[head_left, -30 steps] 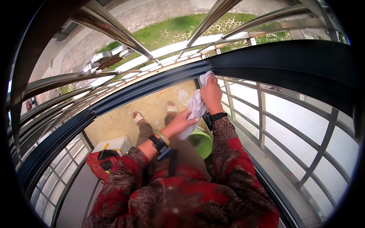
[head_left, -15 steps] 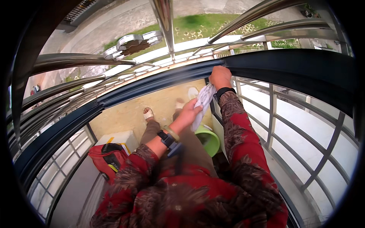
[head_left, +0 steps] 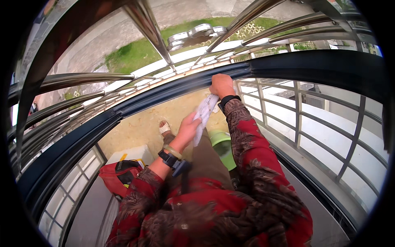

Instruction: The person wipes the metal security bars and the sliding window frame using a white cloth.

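A white cloth (head_left: 203, 113) stretches between my two hands. My left hand (head_left: 190, 126) is closed around its lower part, in front of my legs. At its upper end my right hand (head_left: 222, 85) is closed on the cloth and rests against the dark blue window track (head_left: 181, 94). The fingertips of the right hand are hidden under its knuckles. Below the cloth, beside my right leg, a light green bucket (head_left: 222, 150) is partly covered by my right arm.
A red bag (head_left: 119, 175) lies at the left by a white box (head_left: 138, 154). Beyond the track run shiny metal bars (head_left: 148, 35), with ground far below. Barred window panes (head_left: 319, 127) stand at the right. My sandalled foot (head_left: 164, 126) is on the tan floor (head_left: 142, 119).
My right hand has slid left along the track with the cloth in it. My left hand has moved left too, still on the cloth. The view has shifted somewhat.
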Demonstrator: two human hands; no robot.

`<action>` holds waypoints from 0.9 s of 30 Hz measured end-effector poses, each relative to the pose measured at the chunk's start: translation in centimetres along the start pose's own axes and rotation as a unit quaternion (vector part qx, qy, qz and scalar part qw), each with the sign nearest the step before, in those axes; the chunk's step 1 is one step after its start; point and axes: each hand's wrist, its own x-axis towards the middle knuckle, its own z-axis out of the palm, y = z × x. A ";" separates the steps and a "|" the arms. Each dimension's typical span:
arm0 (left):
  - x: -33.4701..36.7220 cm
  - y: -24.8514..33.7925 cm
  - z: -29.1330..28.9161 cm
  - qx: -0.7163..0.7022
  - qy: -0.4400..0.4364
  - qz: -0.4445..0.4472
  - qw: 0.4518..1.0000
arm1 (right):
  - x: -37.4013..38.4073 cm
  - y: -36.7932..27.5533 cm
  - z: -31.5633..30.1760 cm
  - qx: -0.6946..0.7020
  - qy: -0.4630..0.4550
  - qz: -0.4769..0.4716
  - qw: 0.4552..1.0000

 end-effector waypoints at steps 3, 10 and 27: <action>-2.6 0.3 -2.9 0.003 0.020 0.017 1.000 | -0.9 -3.8 0.9 0.024 0.031 -0.020 0.999; -7.0 1.6 -7.9 0.023 0.038 -0.001 0.999 | -3.5 -8.6 3.3 0.138 0.084 0.016 0.987; -8.6 3.0 -6.5 0.379 -0.163 0.106 0.905 | -14.1 -0.5 11.7 0.964 -0.072 0.009 0.256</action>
